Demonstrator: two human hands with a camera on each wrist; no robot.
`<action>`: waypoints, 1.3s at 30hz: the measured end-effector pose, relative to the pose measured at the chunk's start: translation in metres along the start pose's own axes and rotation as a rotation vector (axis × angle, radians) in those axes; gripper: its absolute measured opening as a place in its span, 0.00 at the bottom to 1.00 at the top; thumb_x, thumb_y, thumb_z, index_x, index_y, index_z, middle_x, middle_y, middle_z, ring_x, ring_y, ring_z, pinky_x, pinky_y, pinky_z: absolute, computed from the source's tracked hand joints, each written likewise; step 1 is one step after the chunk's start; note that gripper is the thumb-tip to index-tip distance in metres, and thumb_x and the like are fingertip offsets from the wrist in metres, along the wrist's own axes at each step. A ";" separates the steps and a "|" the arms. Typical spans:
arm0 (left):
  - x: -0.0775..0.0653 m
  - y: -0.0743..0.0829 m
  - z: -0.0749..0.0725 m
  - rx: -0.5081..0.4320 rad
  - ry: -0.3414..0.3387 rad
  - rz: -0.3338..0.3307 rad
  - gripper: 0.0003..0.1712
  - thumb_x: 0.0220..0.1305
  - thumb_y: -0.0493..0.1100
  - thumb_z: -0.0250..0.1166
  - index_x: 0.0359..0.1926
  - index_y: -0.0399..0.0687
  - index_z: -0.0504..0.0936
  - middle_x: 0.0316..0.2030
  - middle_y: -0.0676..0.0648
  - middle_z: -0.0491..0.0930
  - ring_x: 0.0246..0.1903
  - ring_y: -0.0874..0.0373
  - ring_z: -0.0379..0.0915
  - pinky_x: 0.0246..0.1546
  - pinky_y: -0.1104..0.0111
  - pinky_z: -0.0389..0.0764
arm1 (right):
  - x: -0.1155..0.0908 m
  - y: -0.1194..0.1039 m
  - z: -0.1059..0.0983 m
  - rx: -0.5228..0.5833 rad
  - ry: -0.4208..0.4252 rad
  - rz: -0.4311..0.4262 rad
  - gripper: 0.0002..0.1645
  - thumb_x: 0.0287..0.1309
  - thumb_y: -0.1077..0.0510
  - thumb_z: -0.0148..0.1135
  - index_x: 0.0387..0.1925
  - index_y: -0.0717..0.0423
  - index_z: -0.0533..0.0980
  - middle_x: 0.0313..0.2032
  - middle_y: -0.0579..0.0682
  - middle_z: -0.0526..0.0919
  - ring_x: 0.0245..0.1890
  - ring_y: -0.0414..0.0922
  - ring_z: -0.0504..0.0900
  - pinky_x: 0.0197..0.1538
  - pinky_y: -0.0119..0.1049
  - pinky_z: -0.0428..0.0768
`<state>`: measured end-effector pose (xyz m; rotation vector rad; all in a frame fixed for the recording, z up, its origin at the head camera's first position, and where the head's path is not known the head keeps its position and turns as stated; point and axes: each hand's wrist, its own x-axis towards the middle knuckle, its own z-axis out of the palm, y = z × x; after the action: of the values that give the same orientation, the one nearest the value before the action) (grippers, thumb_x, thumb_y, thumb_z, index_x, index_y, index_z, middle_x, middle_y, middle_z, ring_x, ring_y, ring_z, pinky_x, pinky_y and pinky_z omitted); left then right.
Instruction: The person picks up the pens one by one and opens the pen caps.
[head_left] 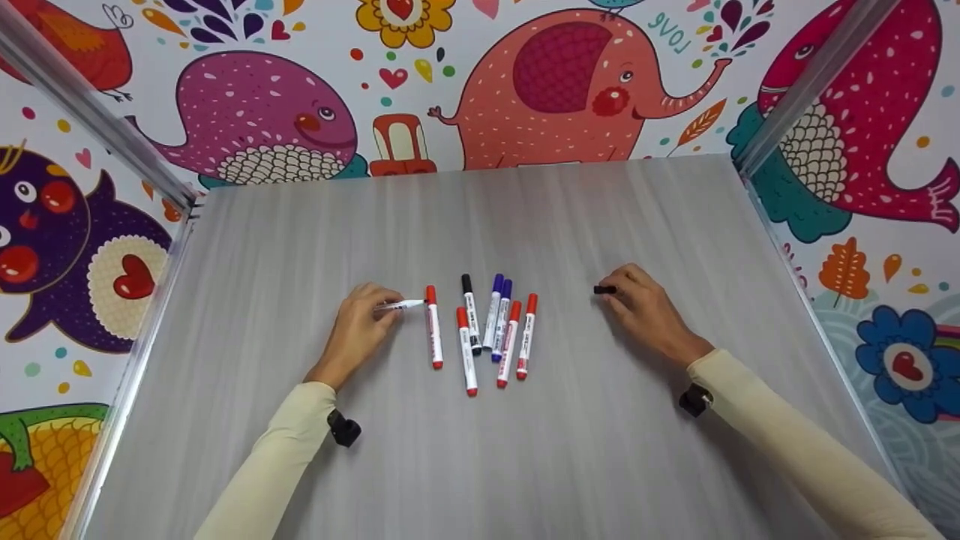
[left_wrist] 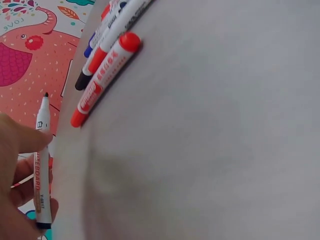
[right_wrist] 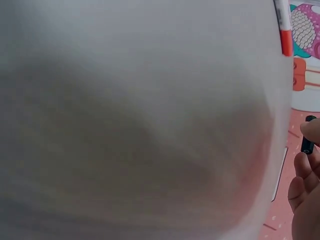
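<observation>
A left hand point(head_left: 358, 322) holds an uncapped whiteboard marker point(left_wrist: 42, 175) with thumb and fingers clamped on its white barrel; its black nib is bare and, in the head view, points right, toward the red cap end of the nearest red whiteboard marker point(head_left: 434, 334). The right hand point(head_left: 645, 311) is well apart on the other side, thumb and fingertips pinching a small black marker cap point(head_left: 602, 289). Between the hands, seven capped markers lie in a loose group on the gray wood-grain table point(head_left: 600, 465), caps toward the far edge: four red in all, one black marker point(head_left: 471, 311), and two blue markers point(head_left: 493, 315) side by side. A second red marker point(head_left: 467, 356) lies just beside the black one; the other two red markers point(head_left: 527, 337) are at the group's right. Pale sleeves point(head_left: 795, 435) cover both forearms.
</observation>
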<state>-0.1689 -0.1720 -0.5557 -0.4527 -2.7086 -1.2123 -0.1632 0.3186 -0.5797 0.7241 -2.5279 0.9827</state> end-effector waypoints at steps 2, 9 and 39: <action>0.002 -0.004 -0.001 0.009 -0.011 -0.005 0.11 0.64 0.25 0.77 0.46 0.36 0.92 0.44 0.42 0.87 0.50 0.46 0.82 0.52 0.53 0.87 | -0.001 0.004 0.000 -0.007 -0.005 0.016 0.13 0.64 0.74 0.75 0.48 0.63 0.87 0.46 0.56 0.84 0.47 0.50 0.86 0.54 0.22 0.76; 0.006 -0.020 0.000 0.020 -0.014 0.016 0.11 0.63 0.26 0.78 0.45 0.39 0.93 0.43 0.44 0.88 0.49 0.48 0.82 0.52 0.52 0.86 | -0.002 0.022 -0.001 0.015 -0.012 0.092 0.12 0.65 0.72 0.75 0.49 0.64 0.88 0.46 0.56 0.85 0.47 0.52 0.84 0.51 0.25 0.74; 0.009 -0.052 0.002 0.054 -0.014 -0.008 0.09 0.66 0.32 0.78 0.47 0.41 0.93 0.48 0.44 0.89 0.55 0.45 0.79 0.57 0.47 0.65 | 0.007 0.036 -0.003 0.043 -0.083 0.153 0.11 0.67 0.72 0.73 0.49 0.63 0.89 0.49 0.56 0.85 0.49 0.52 0.82 0.48 0.27 0.73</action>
<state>-0.1945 -0.2009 -0.5915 -0.4456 -2.7498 -1.1383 -0.1887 0.3412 -0.5938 0.6016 -2.6750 1.0806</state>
